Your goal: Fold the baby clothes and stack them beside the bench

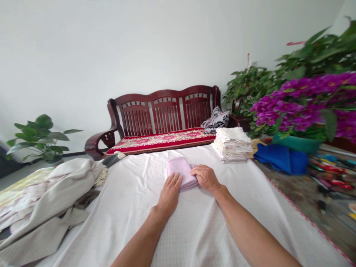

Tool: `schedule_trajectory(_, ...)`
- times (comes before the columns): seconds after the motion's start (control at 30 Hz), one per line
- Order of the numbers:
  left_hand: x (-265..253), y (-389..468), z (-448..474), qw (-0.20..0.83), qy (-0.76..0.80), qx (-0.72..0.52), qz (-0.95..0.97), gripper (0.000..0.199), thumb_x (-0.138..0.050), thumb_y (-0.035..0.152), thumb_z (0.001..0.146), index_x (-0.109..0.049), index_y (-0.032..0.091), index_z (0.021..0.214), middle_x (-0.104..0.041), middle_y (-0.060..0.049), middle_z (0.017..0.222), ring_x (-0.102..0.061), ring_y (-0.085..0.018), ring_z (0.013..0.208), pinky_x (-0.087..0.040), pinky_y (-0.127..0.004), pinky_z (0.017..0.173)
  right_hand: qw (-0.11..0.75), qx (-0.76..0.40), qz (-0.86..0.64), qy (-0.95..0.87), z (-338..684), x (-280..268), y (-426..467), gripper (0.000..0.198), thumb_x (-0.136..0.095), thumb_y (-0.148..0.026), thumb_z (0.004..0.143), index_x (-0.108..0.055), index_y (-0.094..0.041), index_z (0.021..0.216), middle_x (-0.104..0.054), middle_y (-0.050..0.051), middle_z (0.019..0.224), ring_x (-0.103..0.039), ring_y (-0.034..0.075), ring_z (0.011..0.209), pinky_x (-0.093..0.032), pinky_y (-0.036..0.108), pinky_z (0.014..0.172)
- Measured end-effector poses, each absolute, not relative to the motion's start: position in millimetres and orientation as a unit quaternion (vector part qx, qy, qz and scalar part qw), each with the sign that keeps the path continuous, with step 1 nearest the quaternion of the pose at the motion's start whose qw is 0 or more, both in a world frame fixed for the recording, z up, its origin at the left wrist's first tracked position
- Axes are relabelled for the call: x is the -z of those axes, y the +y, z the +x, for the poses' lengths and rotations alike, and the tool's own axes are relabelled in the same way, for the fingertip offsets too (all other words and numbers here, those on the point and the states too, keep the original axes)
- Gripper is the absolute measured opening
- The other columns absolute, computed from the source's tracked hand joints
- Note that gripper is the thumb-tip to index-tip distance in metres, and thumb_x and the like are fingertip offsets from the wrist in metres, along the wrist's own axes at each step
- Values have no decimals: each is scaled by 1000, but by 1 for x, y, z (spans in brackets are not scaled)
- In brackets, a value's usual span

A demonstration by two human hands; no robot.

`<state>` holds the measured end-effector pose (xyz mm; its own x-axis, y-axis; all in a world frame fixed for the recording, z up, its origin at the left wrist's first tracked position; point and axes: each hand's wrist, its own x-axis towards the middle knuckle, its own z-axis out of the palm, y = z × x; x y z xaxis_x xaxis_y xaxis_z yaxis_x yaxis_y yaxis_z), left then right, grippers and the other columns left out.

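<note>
A folded lilac cloth [180, 167] lies on the white sheet that covers the table [130, 218]. My left hand [170, 191] rests on its near left corner, fingers stretched out flat. At the cloth's right edge, my right hand [205, 177] has its fingers curled and pinching the fabric. The folded layers show along the near edge between my hands. Beyond my right hand stands a neat stack of folded cream cloths [232, 144].
A loose heap of grey, white and yellowish fabrics [63, 196] lies on the left. Behind stands a dark wooden bench [167, 111] with a red runner. On the right are a blue cloth [282, 157], purple flowers [300, 100] and cluttered small items. A leafy plant [41, 137] stands far left.
</note>
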<state>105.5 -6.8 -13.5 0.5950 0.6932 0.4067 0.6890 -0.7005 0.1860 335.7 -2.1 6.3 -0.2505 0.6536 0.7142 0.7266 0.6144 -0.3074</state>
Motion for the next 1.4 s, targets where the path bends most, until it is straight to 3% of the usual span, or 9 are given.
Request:
schedule_trajectory(0.13, 13, -7, 106, 5, 379, -231, 896, 65, -38, -5, 85, -50, 17, 145, -48, -11, 153, -37, -25, 146, -37, -49, 119, 426, 17, -460, -779, 323, -15, -5, 38, -45, -12, 88, -77, -23, 106, -75, 5, 115, -67, 20, 110, -48, 36, 102)
schedule_trajectory(0.23, 12, -10, 106, 19, 374, -236, 897, 68, -41, -5, 81, -51, 18, 145, -50, -9, 151, -39, -24, 145, -36, -49, 119, 329, 13, -488, -808, 316, -15, -5, 43, -40, -21, 96, -65, -20, 131, -60, 8, 142, -50, 23, 136, -34, 46, 117)
schedule_trajectory(0.33, 7, -13, 107, 52, 373, -258, 890, 64, -52, 1, 78, -58, 19, 139, -56, -8, 146, -46, -26, 140, -35, -47, 120, 257, 0, -517, -817, 317, -10, -3, 46, -40, -23, 97, -59, -19, 139, -53, 10, 149, -43, 24, 141, -28, 50, 119)
schedule_trajectory(0.5, -14, 9, 115, 161, 468, -324, 806, 28, -55, 28, 92, -76, 21, 109, -76, -7, 112, -70, -25, 107, -52, -41, 101, 292, -6, -506, -812, 323, -4, -2, 42, -46, -15, 90, -69, -21, 126, -64, 8, 137, -54, 23, 133, -33, 50, 117)
schedule_trajectory(0.7, -31, 60, 142, 39, 450, -278, 847, 41, -46, 27, 99, -58, 15, 136, -54, -17, 147, -43, -31, 142, -33, -53, 116, 363, -8, -494, -790, 321, 1, -1, 41, -52, -8, 82, -76, -25, 110, -71, 4, 125, -60, 24, 126, -37, 50, 115)
schedule_trajectory(0.93, -7, 69, 152, -20, 449, -134, 883, 40, -40, 31, 102, -56, 22, 137, -53, -15, 147, -41, -33, 142, -32, -61, 113, 441, -96, -487, -748, 324, 6, 4, 36, -51, -9, 78, -79, -26, 94, -77, 3, 110, -65, 23, 119, -39, 46, 114)
schedule_trajectory(1.1, -12, 65, 154, -33, 473, -149, 868, 47, -41, 35, 101, -50, 17, 143, -51, -17, 149, -37, -36, 144, -27, -62, 116, 544, -79, -545, -633, 335, 6, 5, 33, -44, -14, 83, -75, -23, 86, -77, 4, 98, -70, 20, 100, -53, 35, 94)
schedule_trajectory(1.27, -23, 35, 160, -44, 452, -196, 869, 41, -41, 32, 101, -58, 18, 135, -52, -14, 149, -34, -34, 146, -25, -58, 119, 425, 27, -698, -575, 342, 10, 6, 33, -42, -21, 93, -71, -27, 106, -77, 4, 102, -71, 18, 91, -51, 28, 78)
schedule_trajectory(1.4, -13, 0, 171, 13, 446, -185, 875, 60, -50, 47, 95, -49, 12, 143, -47, -20, 151, -37, -38, 144, -30, -57, 117, 359, -9, -741, -567, 336, 13, 8, 33, -39, -33, 99, -70, -27, 108, -77, 8, 88, -72, 21, 80, -49, 31, 73)
